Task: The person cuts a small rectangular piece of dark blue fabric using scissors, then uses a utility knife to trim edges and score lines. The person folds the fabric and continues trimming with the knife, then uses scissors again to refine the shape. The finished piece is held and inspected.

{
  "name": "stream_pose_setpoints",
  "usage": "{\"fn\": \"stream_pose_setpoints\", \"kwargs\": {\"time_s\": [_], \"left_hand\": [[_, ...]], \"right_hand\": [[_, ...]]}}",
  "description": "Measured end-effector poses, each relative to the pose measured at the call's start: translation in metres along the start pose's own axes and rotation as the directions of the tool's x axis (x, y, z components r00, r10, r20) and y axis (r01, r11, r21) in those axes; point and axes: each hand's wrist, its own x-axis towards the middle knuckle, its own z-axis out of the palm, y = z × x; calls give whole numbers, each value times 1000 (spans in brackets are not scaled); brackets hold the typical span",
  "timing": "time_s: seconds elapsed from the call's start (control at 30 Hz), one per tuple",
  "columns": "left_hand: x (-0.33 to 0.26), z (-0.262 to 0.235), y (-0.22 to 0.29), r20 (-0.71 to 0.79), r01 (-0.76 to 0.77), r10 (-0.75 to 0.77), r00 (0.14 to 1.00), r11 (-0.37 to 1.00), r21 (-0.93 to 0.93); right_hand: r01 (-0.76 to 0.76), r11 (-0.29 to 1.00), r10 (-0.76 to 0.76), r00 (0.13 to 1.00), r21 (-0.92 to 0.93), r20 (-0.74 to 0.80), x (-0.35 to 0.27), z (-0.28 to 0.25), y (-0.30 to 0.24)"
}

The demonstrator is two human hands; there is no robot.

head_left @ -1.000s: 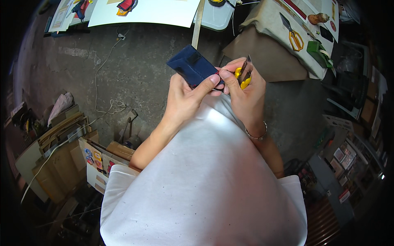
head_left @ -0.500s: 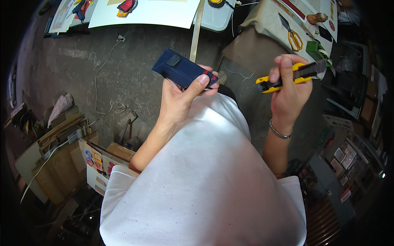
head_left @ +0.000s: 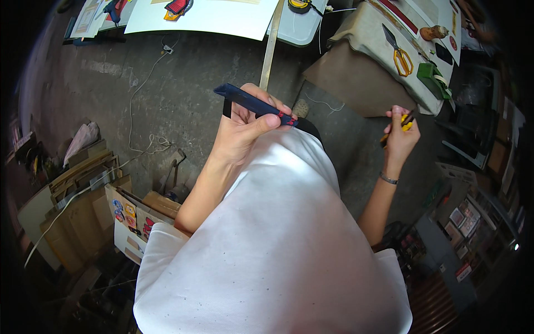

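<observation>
Grey concrete floor [head_left: 206, 61] fills the upper middle of the frame, where we see a pale cord [head_left: 131, 114] trailing down its left side. Just above centre, our left hand [head_left: 239, 131] grips a dark blue pouch [head_left: 253, 104], thumb near its red-marked right end; we see it almost edge-on, tilted down to the right. At right of centre, our right hand [head_left: 401, 139] is closed around a yellow and dark tool [head_left: 408, 126], mostly hidden by our fingers. At upper right, orange-handled scissors [head_left: 402, 60] and a green dispenser [head_left: 431, 80] rest on a cloth-covered table [head_left: 360, 26].
</observation>
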Motion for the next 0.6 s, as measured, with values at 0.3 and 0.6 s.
{"fn": "stream_pose_setpoints", "kwargs": {"time_s": [0.3, 0.6], "left_hand": [[-1, 22, 7, -170, 95, -40, 985, 940, 328], [-4, 32, 3, -191, 56, 24, 981, 913, 404]], "right_hand": [[-26, 999, 11, 937, 38, 350, -54, 75, -73], [525, 838, -524, 698, 150, 488, -84, 98, -106]]}}
